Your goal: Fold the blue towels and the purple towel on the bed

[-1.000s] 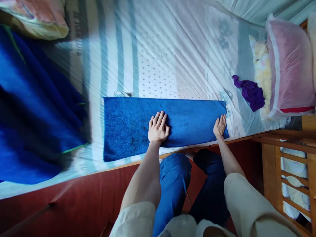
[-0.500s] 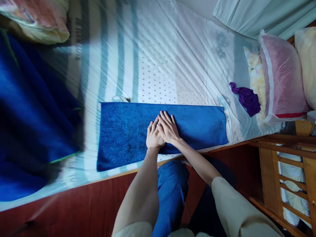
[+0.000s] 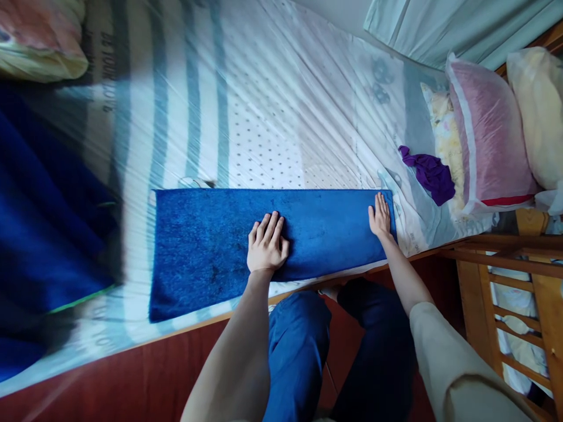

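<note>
Blue towel [image 3: 211, 234] under two flattened hands [image 3: 323, 231]

Purple cloth [image 3: 428, 174], pink pillow [image 3: 495, 135] (plastic-covered), wooden rails [image 3: 519, 305]

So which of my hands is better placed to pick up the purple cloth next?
Probably your right hand: it lies flat, grasping nothing, near the end of the blue towel closest to the purple cloth. Your left hand is also flat, but nearer the towel's middle, farther away.
</note>
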The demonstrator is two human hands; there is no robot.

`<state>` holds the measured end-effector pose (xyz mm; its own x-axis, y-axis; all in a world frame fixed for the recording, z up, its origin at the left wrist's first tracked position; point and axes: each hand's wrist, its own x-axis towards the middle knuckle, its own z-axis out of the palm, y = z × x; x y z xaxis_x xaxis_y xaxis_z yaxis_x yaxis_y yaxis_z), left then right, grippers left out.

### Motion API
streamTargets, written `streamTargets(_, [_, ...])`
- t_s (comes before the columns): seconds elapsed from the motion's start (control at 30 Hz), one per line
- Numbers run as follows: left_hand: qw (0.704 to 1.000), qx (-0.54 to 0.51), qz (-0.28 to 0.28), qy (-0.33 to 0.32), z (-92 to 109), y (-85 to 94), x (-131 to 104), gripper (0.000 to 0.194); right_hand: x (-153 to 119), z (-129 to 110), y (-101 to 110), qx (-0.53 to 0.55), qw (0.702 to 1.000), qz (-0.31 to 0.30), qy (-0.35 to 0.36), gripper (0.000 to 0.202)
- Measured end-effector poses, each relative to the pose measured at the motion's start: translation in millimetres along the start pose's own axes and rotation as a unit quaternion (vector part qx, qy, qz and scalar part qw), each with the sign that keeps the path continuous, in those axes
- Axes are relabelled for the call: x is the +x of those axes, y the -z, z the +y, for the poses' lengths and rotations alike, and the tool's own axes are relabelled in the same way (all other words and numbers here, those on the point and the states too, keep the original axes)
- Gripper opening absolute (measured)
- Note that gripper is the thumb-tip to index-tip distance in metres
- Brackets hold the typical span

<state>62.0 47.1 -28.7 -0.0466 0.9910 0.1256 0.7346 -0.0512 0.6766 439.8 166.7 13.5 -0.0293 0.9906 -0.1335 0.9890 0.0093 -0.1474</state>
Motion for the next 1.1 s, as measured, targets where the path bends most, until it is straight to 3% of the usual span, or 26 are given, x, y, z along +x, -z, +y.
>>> streamTargets(0.17, [1.0, -0.002, -0.012, 0.008, 0, 1.2, 0, 0.07, 21, 32, 1, -0.015, 0.999, 0.015, -0.048, 0.069])
streamTargets(0.33, [1.0, 0.02, -0.021, 0.006, 2, 3.7, 2, 0.067, 26, 35, 4, -0.034, 0.998, 0.012, -0.046, 0.07])
streamTargets(0.43, [0.999, 0.026, -0.03, 0.006, 1, 3.9, 2, 0.066, -3, 31, 5, -0.048, 0.998, 0.03, -0.014, 0.07])
streamTargets(0.57, [0.999, 0.02, -0.04, 0.003, -3, 2.6, 2, 0.069, -68, 42, 3, -0.044, 0.997, 0.001, 0.064, 0.065])
streamTargets(0.67, [0.999, 0.024, -0.04, 0.002, -5, 2.7, 4, 0.069, -105, 61, 5, -0.057, 0.998, 0.004, 0.009, 0.061])
streamTargets(0.77, [0.999, 0.038, -0.038, -0.005, 0, 4.6, 5, 0.068, -122, 67, 14, -0.066, 0.994, 0.036, -0.083, 0.061])
streamTargets(0.87, [0.997, 0.057, -0.05, -0.027, 13, 7.0, -10, 0.066, -129, 43, 29, -0.024, 0.996, 0.035, -0.073, 0.059])
streamTargets(1.0, [0.991, 0.076, -0.091, -0.057, 29, 5.4, -56, 0.062, -154, -36, 32, 0.137, 0.99, 0.002, -0.035, 0.042])
streamTargets(1.07, [0.99, 0.087, -0.099, -0.051, 33, 4.2, -77, 0.06, -175, -84, 21, 0.272, 0.957, -0.039, -0.091, 0.034])
streamTargets(1.1, [0.989, 0.092, -0.102, -0.049, 33, 4.4, -84, 0.059, -186, -106, 13, 0.351, 0.924, -0.054, -0.145, 0.032])
